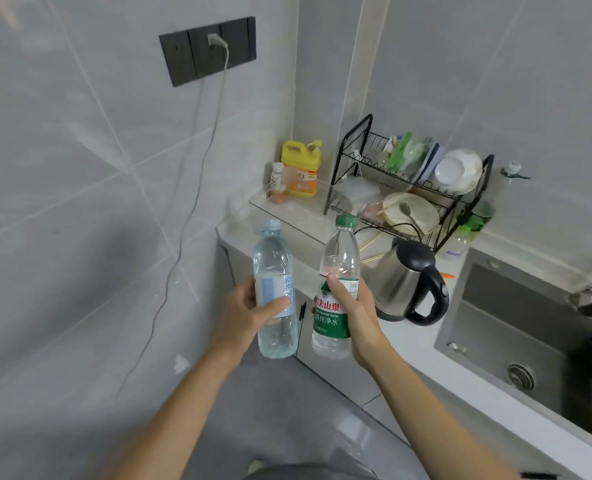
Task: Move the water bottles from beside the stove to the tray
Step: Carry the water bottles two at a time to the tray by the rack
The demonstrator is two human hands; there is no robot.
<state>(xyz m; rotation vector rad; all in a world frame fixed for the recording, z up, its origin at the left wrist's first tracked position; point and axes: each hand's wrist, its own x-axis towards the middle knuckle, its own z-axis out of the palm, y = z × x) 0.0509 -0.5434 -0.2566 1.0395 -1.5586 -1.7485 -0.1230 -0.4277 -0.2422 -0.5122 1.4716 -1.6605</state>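
Observation:
My left hand (249, 308) grips a clear water bottle with a pale blue cap and label (273, 261), held upright in the air in front of the counter's left end. My right hand (351, 306) grips a second water bottle with a green cap and green label (339, 258), also upright, just to the right of the first. The two bottles hang side by side, a little apart. A glass tray (308, 220) lies on the counter in the corner behind them. No stove is in view.
A steel electric kettle (409, 282) stands on the white counter right of the bottles. Behind it is a black dish rack (409, 181) with plates and bowls. A yellow detergent jug (301, 168) sits in the corner. The sink (530, 334) is at the right.

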